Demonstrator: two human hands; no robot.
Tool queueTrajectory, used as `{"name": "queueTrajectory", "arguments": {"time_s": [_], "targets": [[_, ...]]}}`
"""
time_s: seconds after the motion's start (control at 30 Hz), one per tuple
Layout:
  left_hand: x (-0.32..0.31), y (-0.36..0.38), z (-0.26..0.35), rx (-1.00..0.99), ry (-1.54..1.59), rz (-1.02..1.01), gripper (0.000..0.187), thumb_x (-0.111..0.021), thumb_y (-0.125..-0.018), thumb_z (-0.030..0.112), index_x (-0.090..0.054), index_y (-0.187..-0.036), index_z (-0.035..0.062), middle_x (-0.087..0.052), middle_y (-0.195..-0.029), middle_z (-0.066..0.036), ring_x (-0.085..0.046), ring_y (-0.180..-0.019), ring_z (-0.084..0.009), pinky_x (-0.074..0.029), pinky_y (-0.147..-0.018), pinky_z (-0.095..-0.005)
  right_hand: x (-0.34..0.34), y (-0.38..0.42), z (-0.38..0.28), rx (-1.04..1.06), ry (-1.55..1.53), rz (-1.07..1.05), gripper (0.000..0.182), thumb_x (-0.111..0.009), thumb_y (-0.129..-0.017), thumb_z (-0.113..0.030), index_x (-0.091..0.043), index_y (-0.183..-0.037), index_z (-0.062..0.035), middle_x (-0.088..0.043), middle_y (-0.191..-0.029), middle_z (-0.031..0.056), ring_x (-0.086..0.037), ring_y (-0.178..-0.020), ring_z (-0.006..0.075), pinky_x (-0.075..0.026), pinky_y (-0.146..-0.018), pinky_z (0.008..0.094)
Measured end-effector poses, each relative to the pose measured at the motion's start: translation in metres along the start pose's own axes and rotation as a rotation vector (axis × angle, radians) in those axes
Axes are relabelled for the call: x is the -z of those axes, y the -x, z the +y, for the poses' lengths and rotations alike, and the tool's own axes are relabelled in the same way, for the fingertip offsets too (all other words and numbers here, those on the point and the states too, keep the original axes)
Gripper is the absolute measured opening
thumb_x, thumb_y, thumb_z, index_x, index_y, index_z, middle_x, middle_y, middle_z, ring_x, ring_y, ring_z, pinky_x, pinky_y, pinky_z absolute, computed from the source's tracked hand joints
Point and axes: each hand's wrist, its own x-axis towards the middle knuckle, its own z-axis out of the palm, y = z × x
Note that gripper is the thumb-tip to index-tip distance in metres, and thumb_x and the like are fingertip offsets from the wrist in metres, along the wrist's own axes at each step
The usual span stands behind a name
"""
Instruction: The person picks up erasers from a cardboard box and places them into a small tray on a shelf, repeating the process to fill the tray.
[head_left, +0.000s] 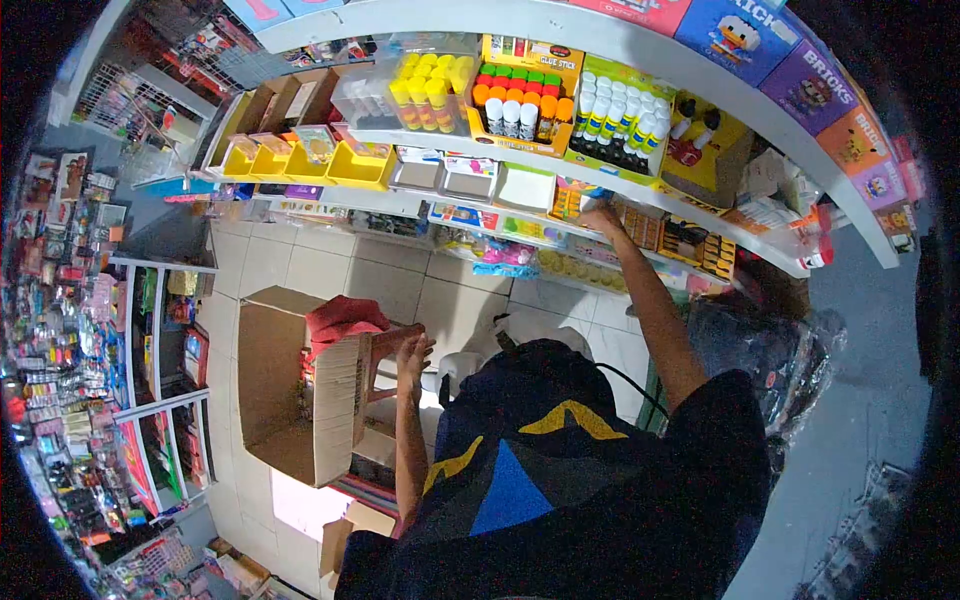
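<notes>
My right arm stretches forward to the second shelf tier, where my right hand point(603, 214) is closed beside a yellow-orange carton point(568, 198). Something small and blue shows at its fingers, too small to name. Low on the left, my left hand point(415, 354) hangs with fingers stretched out, holding nothing that I can see. It is next to a reddish stool-like piece point(388, 347) and a tall open cardboard box point(335, 410). A red cloth point(345, 320) drapes over that box's upper edge.
The upper shelf bears a glue stick display point(523, 105), white-capped bottles point(618, 115), yellow-capped tubes point(430, 90) and yellow bins point(358, 166). Brick toy boxes point(735, 40) stand above. Plastic-wrapped goods point(760, 365) lie at right; a packed rack point(65, 330) lines the left.
</notes>
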Motion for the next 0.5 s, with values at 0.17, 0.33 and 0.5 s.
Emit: {"name": "queueTrajectory", "arguments": {"time_s": [0.17,0.33,0.5], "targets": [[0.002,-0.015,-0.008,0.139,-0.069,-0.004,0.048,-0.056,-0.083,0.045,-0.053,-0.107,0.0035,-0.061,-0.1,-0.01,-0.056,-0.095,-0.0221,-0.042,-0.08,-0.0348,-0.017,-0.05,0.038,0.026,0.322,-0.072,0.128,-0.078,-0.046,-0.053,-0.008,-0.133,0.0092,-0.026,-0.135,0.0255,-0.03,-0.125,0.0336,-0.023,-0.105,0.0342],[0.006,-0.019,-0.011,0.13,-0.029,0.018,0.046,-0.057,-0.083,0.044,-0.054,-0.107,0.005,-0.062,-0.099,-0.009,-0.056,-0.094,-0.0209,-0.042,-0.079,-0.0347,-0.018,-0.028,0.029,0.172,0.203,0.19,0.07,-0.076,-0.056,-0.037,-0.043,-0.104,0.0018,-0.051,-0.102,0.0173,-0.049,-0.093,0.0249,-0.04,-0.081,0.0352],[0.003,-0.011,0.01,0.13,-0.069,0.048,0.043,-0.057,-0.083,0.042,-0.055,-0.108,0.0055,-0.062,-0.098,-0.008,-0.057,-0.092,-0.0197,-0.043,-0.078,-0.0341,-0.029,-0.046,0.039,0.004,0.257,0.155,0.058,-0.076,-0.056,-0.034,-0.047,-0.092,0.0006,-0.053,-0.087,0.0136,-0.051,-0.079,0.0238,-0.041,-0.071,0.0337]]}}
